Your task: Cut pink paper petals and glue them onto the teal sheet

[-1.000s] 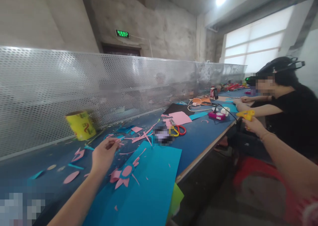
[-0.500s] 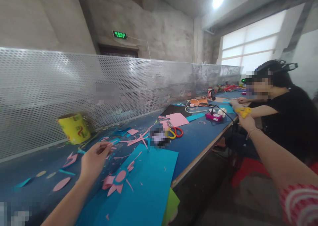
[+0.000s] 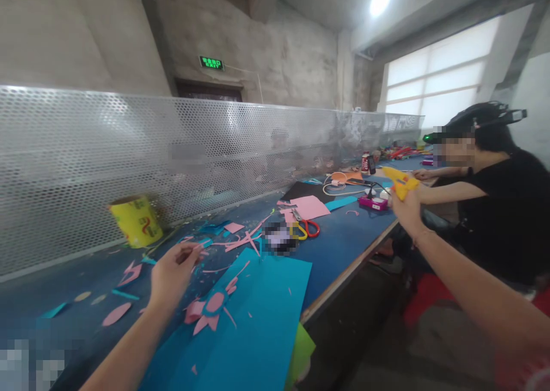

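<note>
My right hand (image 3: 406, 208) is stretched far out to the right, closed round a yellow glue gun (image 3: 399, 182) held above the table's front edge, its black cord running to a pink power strip (image 3: 373, 202). My left hand (image 3: 172, 273) hovers over the blue table with fingers pinched on a small pink paper piece (image 3: 195, 252). Just right of it a pink and blue paper shape (image 3: 209, 309) lies on a large cyan sheet (image 3: 253, 328).
Pink and cyan paper scraps (image 3: 240, 239) litter the blue table (image 3: 344, 239). A yellow tape roll (image 3: 136, 220) stands by the perforated metal screen (image 3: 172, 156). Scissors (image 3: 303, 227) lie beside pink sheets (image 3: 310, 206). A person in black (image 3: 498, 202) sits at the right.
My right hand has lifted the glue gun up and swung it leftward over the table edge. My left hand has stayed in place with its pinch.
</note>
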Demonstrator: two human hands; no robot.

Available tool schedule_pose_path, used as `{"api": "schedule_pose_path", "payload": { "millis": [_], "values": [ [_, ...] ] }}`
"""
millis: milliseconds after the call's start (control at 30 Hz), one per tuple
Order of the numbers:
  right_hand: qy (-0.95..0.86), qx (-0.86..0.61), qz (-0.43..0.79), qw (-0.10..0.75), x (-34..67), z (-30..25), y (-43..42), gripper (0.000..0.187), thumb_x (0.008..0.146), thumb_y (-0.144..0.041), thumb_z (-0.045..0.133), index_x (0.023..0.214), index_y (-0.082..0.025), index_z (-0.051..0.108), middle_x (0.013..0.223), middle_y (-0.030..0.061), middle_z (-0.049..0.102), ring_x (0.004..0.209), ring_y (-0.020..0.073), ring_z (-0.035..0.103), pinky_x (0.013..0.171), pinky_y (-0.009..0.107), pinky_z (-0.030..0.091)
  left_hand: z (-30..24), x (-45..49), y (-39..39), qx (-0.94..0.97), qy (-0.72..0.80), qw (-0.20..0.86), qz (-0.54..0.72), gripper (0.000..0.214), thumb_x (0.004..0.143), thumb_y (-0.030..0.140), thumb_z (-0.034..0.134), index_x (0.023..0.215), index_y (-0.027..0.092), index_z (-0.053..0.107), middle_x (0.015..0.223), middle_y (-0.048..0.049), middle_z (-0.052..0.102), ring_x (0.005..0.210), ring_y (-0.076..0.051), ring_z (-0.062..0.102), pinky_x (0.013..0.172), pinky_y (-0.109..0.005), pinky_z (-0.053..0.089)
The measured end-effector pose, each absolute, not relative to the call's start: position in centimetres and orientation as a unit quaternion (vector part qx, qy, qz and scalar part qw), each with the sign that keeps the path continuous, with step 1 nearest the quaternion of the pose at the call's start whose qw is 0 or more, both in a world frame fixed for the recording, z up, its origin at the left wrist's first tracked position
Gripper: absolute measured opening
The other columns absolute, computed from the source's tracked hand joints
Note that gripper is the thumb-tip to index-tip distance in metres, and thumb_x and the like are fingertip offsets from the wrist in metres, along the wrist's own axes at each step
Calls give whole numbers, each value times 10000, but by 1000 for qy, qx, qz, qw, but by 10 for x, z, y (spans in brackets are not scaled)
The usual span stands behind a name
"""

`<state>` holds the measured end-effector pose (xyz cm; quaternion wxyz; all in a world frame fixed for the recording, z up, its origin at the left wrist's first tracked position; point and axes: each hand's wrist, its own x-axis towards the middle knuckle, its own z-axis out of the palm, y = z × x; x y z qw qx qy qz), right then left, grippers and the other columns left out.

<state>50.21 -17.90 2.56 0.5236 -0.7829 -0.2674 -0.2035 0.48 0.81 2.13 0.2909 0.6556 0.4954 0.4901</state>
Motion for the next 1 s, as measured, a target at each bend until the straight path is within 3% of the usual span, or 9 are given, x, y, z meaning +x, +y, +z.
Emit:
{"api": "schedule_pose_path", "payload": {
  "millis": [133,233,367,533,667,833,1000],
  "values": [
    [-427,-681,-60,593,427,41,-135,149,782,-273,512,871,-158,544,573,9,537,448,111,476,453,238,393,19,3,9,653,490,283,504,231,636,382,585,753,184,565,678,-15,647,678,-179,625,683,-285,494],
    [-478,-611,48,629,369,49,-99,145,753,-282,545,843,-172,515,564,-22,514,440,95,479,437,226,409,19,3,9,649,490,282,509,245,633,401,577,759,190,568,697,-26,652,698,-192,634,703,-309,503],
    [-569,-534,209,589,302,50,-57,231,737,-278,576,936,-193,494,613,-30,535,440,86,489,416,223,424,18,2,9,637,495,257,532,244,643,393,561,784,194,558,725,-30,645,743,-202,637,744,-337,503],
    [-580,-479,363,550,227,40,-12,177,760,-276,555,912,-193,521,568,-28,514,453,95,502,411,221,424,19,-3,10,602,506,220,577,254,682,408,530,804,185,535,776,-51,629,781,-211,631,740,-355,505],
    [-599,-482,350,535,191,25,11,270,741,-283,580,989,-186,531,555,-39,518,445,109,501,433,237,431,18,-7,14,587,509,205,596,244,683,405,528,787,185,527,772,-42,629,751,-194,634,713,-330,512],
    [-670,-499,222,503,193,2,15,215,739,-328,593,901,-194,635,705,14,625,703,168,598,612,250,451,15,-9,16,588,503,219,594,224,688,395,522,779,191,521,735,-25,620,710,-184,632,677,-316,520],
    [-680,-543,186,457,210,0,10,222,747,-355,575,858,-184,663,720,29,646,718,180,610,648,261,445,16,-7,16,592,514,232,576,191,670,360,537,754,190,516,692,-13,611,710,-177,628,686,-302,514]
  ]
}}
